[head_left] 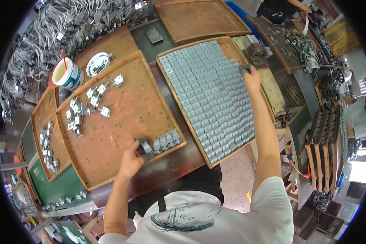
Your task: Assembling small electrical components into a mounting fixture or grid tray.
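Note:
Near the front edge of a wooden tray (122,122) my left hand (131,159) is closed on a small metal block (146,147). Beside it a short row of similar blocks (166,141) stands along the tray's front right corner. Loose silver metal pieces (94,100) lie scattered toward the tray's far left. My right hand (253,79) reaches to the far right side of a second tray (183,127), its fingers closed on a small dark metal block (244,68). Close rows of grey square blocks (207,97) fill most of that second tray.
A white tub (68,75) with a red stick and a white bowl (98,64) stand behind the left tray. A narrower tray (49,130) holds more pieces. Bundled cables (69,28) crowd the far left; another tray (201,20) lies at the back. Another person works at the far right.

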Tool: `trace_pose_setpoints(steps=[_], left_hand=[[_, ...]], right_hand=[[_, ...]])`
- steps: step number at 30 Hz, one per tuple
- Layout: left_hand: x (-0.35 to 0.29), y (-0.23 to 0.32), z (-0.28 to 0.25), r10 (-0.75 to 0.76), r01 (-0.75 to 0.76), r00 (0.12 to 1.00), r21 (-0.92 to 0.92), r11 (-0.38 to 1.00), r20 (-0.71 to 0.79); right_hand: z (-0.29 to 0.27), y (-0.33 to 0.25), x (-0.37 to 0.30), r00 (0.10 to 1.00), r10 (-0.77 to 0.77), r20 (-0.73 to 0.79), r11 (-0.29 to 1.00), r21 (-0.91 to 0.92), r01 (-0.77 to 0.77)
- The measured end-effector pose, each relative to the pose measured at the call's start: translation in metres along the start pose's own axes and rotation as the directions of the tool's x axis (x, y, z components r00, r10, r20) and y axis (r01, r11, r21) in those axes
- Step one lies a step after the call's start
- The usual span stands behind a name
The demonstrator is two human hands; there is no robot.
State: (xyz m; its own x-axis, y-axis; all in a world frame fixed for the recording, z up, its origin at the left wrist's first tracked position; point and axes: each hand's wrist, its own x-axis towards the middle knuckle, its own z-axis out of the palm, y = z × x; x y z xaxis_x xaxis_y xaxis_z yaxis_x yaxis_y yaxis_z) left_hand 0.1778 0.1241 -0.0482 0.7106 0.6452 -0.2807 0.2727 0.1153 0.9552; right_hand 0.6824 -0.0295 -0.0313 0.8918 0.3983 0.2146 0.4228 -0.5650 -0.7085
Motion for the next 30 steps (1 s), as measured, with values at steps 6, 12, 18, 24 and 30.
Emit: trace_pose_setpoints(steps=[6,12,18,24,30], left_hand=[[-0.002,0.006,-0.004,-0.212,0.177,0.953,0.169,0.970,0.219],[-0.041,0.015,-0.007,0.067,-0.068,0.998,0.348,0.935,0.015],[-0.085,0.003,-0.077,0.368,0.091,0.760,0.648,0.756,-0.536],[-0.178,-0.021,-0.188,0.096,0.820,0.395,0.398,0.410,-0.914],[-0.203,-0.052,-0.225,-0.122,0.923,0.380,0.368,0.108,-0.917]], right_hand=[[0.050,0.050,0.073,0.999,-0.041,0.025,0.864,-0.501,0.048],[0.063,0.038,0.100,0.932,0.131,0.339,0.847,-0.526,0.072],[0.040,0.128,0.151,0.992,0.096,-0.080,0.945,0.319,-0.066],[0.037,-0.011,0.014,0.975,0.035,0.219,0.680,0.710,-0.184],[0.025,-0.081,-0.116,0.912,-0.132,0.388,0.619,0.751,-0.230]])
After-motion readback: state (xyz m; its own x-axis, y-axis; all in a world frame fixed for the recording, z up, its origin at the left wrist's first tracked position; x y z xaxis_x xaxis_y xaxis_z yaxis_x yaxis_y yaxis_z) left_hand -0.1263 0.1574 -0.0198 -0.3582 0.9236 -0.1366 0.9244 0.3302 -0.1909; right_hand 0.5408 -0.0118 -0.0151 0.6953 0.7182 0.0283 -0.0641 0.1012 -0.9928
